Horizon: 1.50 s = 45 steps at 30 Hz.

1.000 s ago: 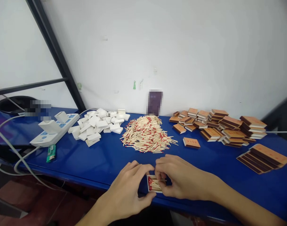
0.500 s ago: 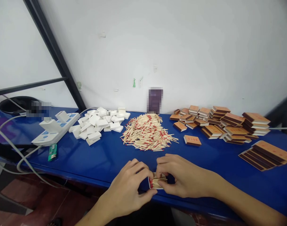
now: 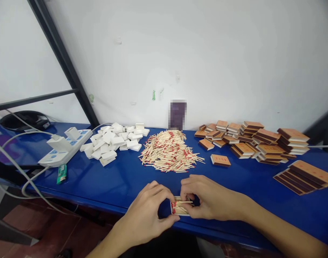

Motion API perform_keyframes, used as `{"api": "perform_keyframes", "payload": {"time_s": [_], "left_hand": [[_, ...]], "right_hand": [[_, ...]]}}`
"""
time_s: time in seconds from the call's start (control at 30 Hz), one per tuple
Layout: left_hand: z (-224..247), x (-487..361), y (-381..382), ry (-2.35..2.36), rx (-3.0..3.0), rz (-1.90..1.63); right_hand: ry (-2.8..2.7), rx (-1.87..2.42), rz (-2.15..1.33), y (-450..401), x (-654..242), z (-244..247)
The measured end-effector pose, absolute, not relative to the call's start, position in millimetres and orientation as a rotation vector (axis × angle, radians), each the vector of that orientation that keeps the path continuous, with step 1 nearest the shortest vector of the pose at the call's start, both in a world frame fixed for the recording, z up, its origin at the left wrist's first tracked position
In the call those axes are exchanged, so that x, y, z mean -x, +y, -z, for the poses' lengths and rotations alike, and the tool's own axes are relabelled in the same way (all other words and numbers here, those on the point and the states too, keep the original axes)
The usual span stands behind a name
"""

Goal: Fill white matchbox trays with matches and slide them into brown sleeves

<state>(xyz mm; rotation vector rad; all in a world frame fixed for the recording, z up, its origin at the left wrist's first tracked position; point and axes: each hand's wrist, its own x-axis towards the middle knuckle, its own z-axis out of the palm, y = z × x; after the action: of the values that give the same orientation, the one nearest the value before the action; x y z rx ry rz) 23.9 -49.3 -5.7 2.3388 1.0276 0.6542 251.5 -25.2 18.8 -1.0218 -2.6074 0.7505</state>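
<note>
At the table's front edge sits a small white matchbox tray, filled with red-headed matches. My left hand grips the tray's left end between thumb and fingers. Over its right end, my right hand has thumb and forefinger closed on matches in the tray; its fingertips partly cover them. One match lies across the top of the others, near those fingertips. Just beyond both hands is a large heap of loose matches.
Empty white trays are heaped at the back left, beside a power strip and a green lighter. Orange matchboxes pile up at the back right. One matchbox lies apart; more lean in a row at far right.
My right hand has shifted slightly right and its thumb has drawn back, so more matches show in the tray. The left hand keeps its grip.
</note>
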Motion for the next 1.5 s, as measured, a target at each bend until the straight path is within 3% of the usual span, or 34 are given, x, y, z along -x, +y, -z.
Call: {"api": "perform_keyframes", "payload": {"time_s": [0.67,1.07,1.5], "left_hand": [[7,-24,-48,1.014,-2.294,-0.743],[0,-21,-51,0.976,-2.401,-0.602],[-2,-26,-52,1.075,-2.404,-0.673]], "right_hand": [[-2.521,0.977,-0.811,-23,-251,-15],[-2.570,0.896,-0.726,-24,-249,-18],[-2.504,0.916,-0.545,-22,-253,-23]]}}
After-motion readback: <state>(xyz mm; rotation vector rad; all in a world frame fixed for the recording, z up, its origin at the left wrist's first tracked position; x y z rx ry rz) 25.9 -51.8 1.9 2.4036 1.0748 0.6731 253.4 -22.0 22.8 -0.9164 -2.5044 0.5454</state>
